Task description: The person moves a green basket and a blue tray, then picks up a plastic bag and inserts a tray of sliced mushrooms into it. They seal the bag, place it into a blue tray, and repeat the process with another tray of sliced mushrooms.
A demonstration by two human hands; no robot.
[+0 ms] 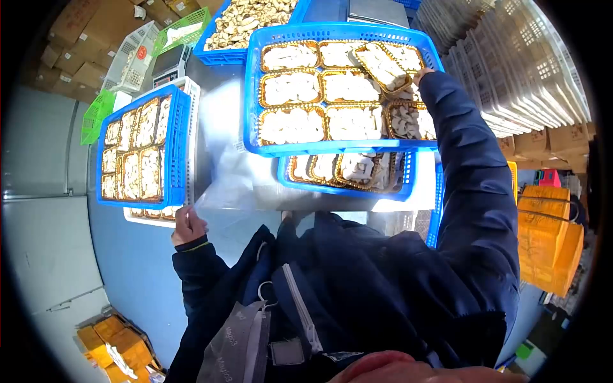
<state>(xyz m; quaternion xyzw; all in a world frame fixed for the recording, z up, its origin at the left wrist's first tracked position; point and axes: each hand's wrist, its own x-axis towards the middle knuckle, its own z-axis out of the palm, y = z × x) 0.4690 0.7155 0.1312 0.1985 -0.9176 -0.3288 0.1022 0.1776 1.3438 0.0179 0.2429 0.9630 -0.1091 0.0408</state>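
Note:
My right hand (420, 76) reaches far forward into a blue crate (338, 32) and grips a gold tray of sliced mushrooms (382, 66), which lies tilted over the other filled gold trays there. My left hand (188, 225) is closed on the edge of a clear plastic bag (227, 185) that lies on the metal table. A second blue crate (348, 186) with more gold trays sits under the first one, nearer to me.
A blue crate of filled trays (137, 150) stands at the left on a white crate. A blue bin of loose mushrooms (246, 22) and a scale (167, 64) are at the back. Stacked white crates (511, 57) rise at the right, yellow boxes (549, 242) beside them.

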